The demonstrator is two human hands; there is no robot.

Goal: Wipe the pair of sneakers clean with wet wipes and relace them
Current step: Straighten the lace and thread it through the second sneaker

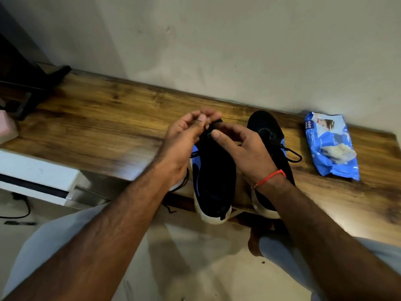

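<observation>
Head view, looking down past both forearms. Left hand (184, 144) raised over the toe end of the near sneaker (213, 177), wrist bent, fingers (196, 118) curled and pinched together on a black lace (208, 132). Right hand (243, 148) opposite, palm turned inward, thumb stretched toward the same lace; whether its fingers actually clamp the lace cannot be told, since they curl out of sight behind the hand. Thin red thread bracelet (270, 178) around the right wrist.

Near sneaker lying on the wooden counter (97, 118), heel overhanging the front edge: black knit upper, blue side panel, thick off-white rubber sole. Second sneaker (268, 135) just beside it to the right, partly hidden under the right wrist, same black fabric and blue trim, rounded toe toward the wall, a loose lace loop (293, 154) trailing off its right side. More black lace dangling below the left wrist, over the counter edge.

Wet-wipes pack (329, 146) well apart to the right, near the wall: crinkled glossy blue plastic, soft and flattened, white wipe showing at its opening. Counter surface warm brown, strongly grained, slightly shiny. Pale plaster wall (238, 44) behind, matte and blotchy. Light trousers on both knees at the bottom.
</observation>
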